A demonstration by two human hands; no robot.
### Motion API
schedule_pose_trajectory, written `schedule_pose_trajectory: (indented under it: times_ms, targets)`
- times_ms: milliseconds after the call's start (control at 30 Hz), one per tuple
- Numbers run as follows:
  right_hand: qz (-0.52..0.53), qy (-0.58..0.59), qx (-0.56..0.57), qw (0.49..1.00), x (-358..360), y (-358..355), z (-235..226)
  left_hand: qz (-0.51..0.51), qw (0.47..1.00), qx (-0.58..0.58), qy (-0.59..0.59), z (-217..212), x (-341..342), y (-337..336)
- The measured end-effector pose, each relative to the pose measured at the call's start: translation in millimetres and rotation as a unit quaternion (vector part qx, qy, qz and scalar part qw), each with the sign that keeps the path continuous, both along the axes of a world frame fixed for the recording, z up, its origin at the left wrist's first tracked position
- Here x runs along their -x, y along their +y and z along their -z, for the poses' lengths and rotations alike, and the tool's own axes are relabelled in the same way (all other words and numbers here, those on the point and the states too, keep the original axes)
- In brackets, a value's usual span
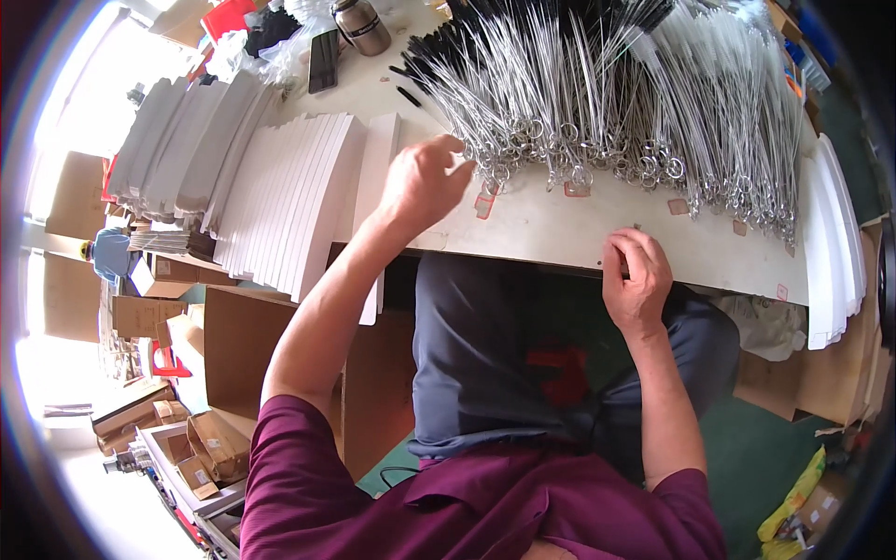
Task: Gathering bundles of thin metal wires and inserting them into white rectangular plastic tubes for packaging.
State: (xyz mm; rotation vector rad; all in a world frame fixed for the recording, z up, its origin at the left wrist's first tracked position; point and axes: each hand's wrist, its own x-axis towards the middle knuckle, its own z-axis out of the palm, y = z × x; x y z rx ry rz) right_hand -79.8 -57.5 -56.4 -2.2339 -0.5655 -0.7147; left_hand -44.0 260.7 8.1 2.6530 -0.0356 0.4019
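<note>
Left hand: The left hand (427, 182) is held over the table, just beside the ring ends at the left of the pile. Its fingers are curled, and a gap is seen between thumb and fingers. Whether a wire is pinched there cannot be told.
Right hand: The right hand (638, 280) is held at the near edge of the table. Its fingers are bent, with the tips brought close to the thumb. Whether something tiny is gripped cannot be told.
Dark-ended brushes: Many thin wire brushes with black bristles (551, 112) are heaped at the back middle of the table. Their shiny rings are pointed toward the person.
Pale-ended brushes: More wire brushes with white bristles (733, 117) are laid just to the right, with their loops also turned to the near side.
Table: The pale table (537, 224) is marked near its front by small red-edged patches (484, 205).
Left side: Long white boxes (291, 191) are lined up in a row.
Back left: A steel flask (362, 28) is stood beside a black phone (323, 61). A black pen (408, 96) is left near the brushes.
Right side: Long white cartons (833, 243) are stacked by the table's end.
Clothes: A dark red shirt (289, 467) and grey trousers (467, 355) are worn.
Floor: A big brown cardboard box (247, 345) is placed on the left.
</note>
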Motion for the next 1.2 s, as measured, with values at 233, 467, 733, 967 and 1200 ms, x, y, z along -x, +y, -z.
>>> schedule_pose_trajectory:
  times_ms: [233, 467, 733, 967, 1200]
  targets:
    - [-0.015, -0.016, 0.004, 1.0, 1, 2, -1, 0.025, 0.996, 0.077, 0.024, 22, -15, -3]
    - [-0.007, -0.029, 0.01, 1.0, -1, 2, -2, 0.028, 0.994, 0.103, 0.023, 16, -13, -13]
    - [-0.014, -0.029, 0.009, 0.999, 0, 3, -1, 0.048, 0.991, 0.122, -0.018, 23, -14, -8]
    - [-0.037, 0.015, -0.031, 0.999, 2, -1, 0, 0.002, 0.978, 0.208, 0.026, -11, 5, -4]
    - [-0.166, -0.028, -0.014, 0.986, 0, 43, -48, 0.01, 0.949, 0.314, -0.007, -31, 4, 10]
